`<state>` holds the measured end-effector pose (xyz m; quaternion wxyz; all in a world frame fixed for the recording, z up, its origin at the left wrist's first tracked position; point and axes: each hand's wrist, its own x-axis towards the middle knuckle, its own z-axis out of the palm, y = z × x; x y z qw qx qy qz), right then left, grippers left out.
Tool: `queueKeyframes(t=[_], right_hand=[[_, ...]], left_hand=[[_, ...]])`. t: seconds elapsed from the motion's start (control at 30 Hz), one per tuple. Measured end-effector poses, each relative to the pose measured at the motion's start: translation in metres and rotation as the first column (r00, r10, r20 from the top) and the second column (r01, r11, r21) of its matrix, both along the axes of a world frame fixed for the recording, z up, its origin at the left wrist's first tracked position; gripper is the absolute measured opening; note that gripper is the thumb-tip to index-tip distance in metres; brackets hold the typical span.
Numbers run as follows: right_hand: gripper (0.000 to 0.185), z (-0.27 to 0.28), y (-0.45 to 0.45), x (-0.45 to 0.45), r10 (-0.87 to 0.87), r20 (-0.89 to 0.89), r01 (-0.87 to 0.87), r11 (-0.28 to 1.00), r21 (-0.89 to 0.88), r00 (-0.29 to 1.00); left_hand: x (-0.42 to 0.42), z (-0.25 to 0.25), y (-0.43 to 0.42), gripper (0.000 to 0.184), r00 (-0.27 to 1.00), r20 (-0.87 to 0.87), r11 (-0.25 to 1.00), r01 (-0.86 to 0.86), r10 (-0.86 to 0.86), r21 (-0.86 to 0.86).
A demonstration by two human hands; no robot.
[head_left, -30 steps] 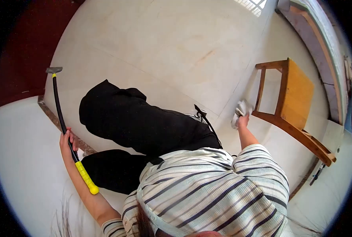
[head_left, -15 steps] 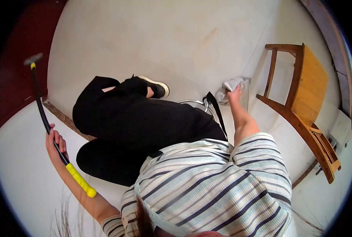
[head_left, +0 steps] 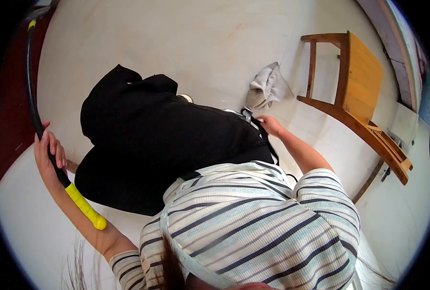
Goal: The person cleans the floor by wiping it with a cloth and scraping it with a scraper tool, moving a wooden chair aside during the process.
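Note:
My left hand point(head_left: 50, 151) is closed around the black shaft of a long-handled tool point(head_left: 33, 96). Its yellow ribbed grip point(head_left: 85, 208) lies along my forearm, and the grey head at the far end is partly cut off by the dark view edge, so I cannot tell its kind. By my right thigh, my right hand point(head_left: 271, 126) has its fingers closed at a black strap point(head_left: 265, 137) beside a shiny metal part point(head_left: 246, 113). Just ahead of that hand, a crumpled grey-white cloth point(head_left: 267, 87) lies on the pale floor point(head_left: 191, 38).
A wooden chair point(head_left: 362, 82) is at my right, lying across the view. On the left is a dark red surface point(head_left: 14, 96) above the skirting. My black-trousered legs point(head_left: 171, 130) are bent in the middle, with one shoe partly showing.
My right hand has let go of the cloth, which now rests on the floor, and has drawn back to the black strap. The long-handled tool has shifted forward and left with my left hand.

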<state>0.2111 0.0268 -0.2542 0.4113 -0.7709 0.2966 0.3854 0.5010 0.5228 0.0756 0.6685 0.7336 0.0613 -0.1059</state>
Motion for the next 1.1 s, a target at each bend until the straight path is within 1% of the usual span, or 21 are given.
queueKeyframes(t=[0.03, 0.07, 0.1, 0.13, 0.17, 0.2, 0.23, 0.27, 0.3, 0.37, 0.47, 0.5, 0.53, 0.6, 0.63, 0.73, 0.8, 0.87, 0.9, 0.97, 1.1], right_hand=[[0.029, -0.012, -0.015, -0.021, 0.394, 0.034, -0.386, 0.912, -0.138, 0.918], [0.022, -0.032, -0.034, -0.046, 0.654, -0.112, -0.661, 0.749, -0.036, 0.748], [0.02, -0.026, -0.037, -0.056, 0.676, -0.353, -0.695, 0.713, 0.093, 0.647], [0.021, -0.049, -0.043, -0.081, 0.557, -0.571, -0.621, 0.777, 0.102, 0.603], [0.024, -0.036, -0.046, -0.09, 0.591, -0.414, -0.674, 0.735, -0.077, 0.692], [0.042, -0.013, -0.048, -0.079, 0.42, -0.372, -0.509, 0.841, -0.182, 0.828], [0.06, -0.022, -0.053, -0.081, 0.24, -0.194, -0.292, 0.904, -0.313, 0.951], [0.082, -0.034, -0.061, -0.078, 0.055, 0.002, -0.05, 0.921, -0.385, 0.998], [0.082, -0.042, -0.064, -0.066, 0.076, 0.035, -0.057, 0.923, -0.38, 0.997], [0.112, -0.059, -0.069, -0.038, -0.066, 0.304, 0.228, 0.814, -0.534, 0.95], [0.121, -0.087, -0.071, 0.009, -0.127, 0.351, 0.281, 0.855, -0.436, 0.928], [0.119, -0.094, -0.065, 0.023, -0.218, 0.293, 0.323, 0.866, -0.383, 0.931], [0.119, -0.101, -0.055, 0.038, -0.212, 0.293, 0.315, 0.874, -0.37, 0.932], [0.114, -0.111, -0.039, 0.054, -0.241, 0.172, 0.295, 0.822, -0.487, 0.955], [0.109, -0.117, -0.031, 0.058, -0.261, 0.169, 0.311, 0.798, -0.516, 0.95], [0.105, -0.106, -0.01, 0.077, -0.25, 0.101, 0.265, 0.802, -0.536, 0.963], [0.103, -0.107, 0.005, 0.093, -0.22, 0.104, 0.239, 0.783, -0.574, 0.97], [0.1, -0.117, 0.022, 0.111, -0.183, 0.212, 0.268, 0.819, -0.507, 0.96], [0.098, -0.118, 0.035, 0.127, -0.122, 0.247, 0.234, 0.834, -0.5, 0.961], [0.095, -0.111, 0.065, 0.171, -0.05, 0.291, 0.189, 0.86, -0.473, 0.955], [0.092, -0.092, 0.143, 0.275, 0.099, 0.408, 0.097, 0.896, -0.433, 0.908]], left_hand=[[0.004, -0.002, -0.005, 0.032, 1.0, -0.004, 0.999, 0.014, -0.014, 0.05], [0.009, 0.0, -0.013, 0.032, 1.0, -0.004, 0.994, 0.026, -0.026, 0.103], [0.012, 0.004, -0.023, 0.033, 1.0, -0.012, 0.992, 0.023, -0.022, 0.121], [0.017, 0.006, -0.029, 0.032, 1.0, -0.016, 0.991, 0.017, -0.015, 0.13], [0.026, 0.0, -0.025, 0.031, 0.998, -0.028, 0.991, 0.052, -0.049, 0.121], [0.035, -0.004, -0.021, 0.031, 0.996, -0.033, 0.99, 0.08, -0.077, 0.112], [0.038, -0.002, -0.025, 0.029, 0.996, -0.046, 0.989, 0.08, -0.075, 0.121], [0.046, -0.003, -0.028, 0.029, 0.997, -0.032, 0.99, 0.078, -0.074, 0.121], [0.03, 0.007, -0.024, 0.028, 0.998, -0.035, 0.991, 0.064, -0.06, 0.115], [0.032, 0.003, -0.019, 0.027, 0.995, -0.082, 0.994, 0.06, -0.052, 0.093], [0.036, -0.007, -0.021, 0.025, 0.987, -0.155, 0.996, -0.042, 0.053, 0.074], [0.036, -0.006, -0.023, 0.024, 0.982, -0.174, 0.994, -0.054, 0.069, 0.091], [0.038, -0.002, -0.024, 0.024, 0.98, -0.182, 0.992, -0.065, 0.085, 0.109], [0.04, -0.004, -0.02, 0.024, 0.974, -0.197, 0.985, -0.08, 0.109, 0.153], [0.04, -0.007, -0.018, 0.024, 0.971, -0.209, 0.984, -0.084, 0.117, 0.159], [0.039, -0.014, -0.009, 0.025, 0.967, -0.21, 0.982, -0.111, 0.142, 0.151], [0.038, -0.018, -0.004, 0.026, 0.955, -0.22, 0.974, -0.168, 0.198, 0.15], [0.039, -0.022, 0.002, 0.026, 0.951, -0.23, 0.972, -0.177, 0.209, 0.154], [0.04, -0.023, 0.004, 0.027, 0.949, -0.23, 0.973, -0.187, 0.214, 0.135], [0.043, -0.022, 0.003, 0.028, 0.946, -0.229, 0.972, -0.209, 0.229, 0.106], [0.042, -0.024, 0.006, 0.028, 0.94, -0.207, 0.956, -0.24, 0.272, 0.167]])
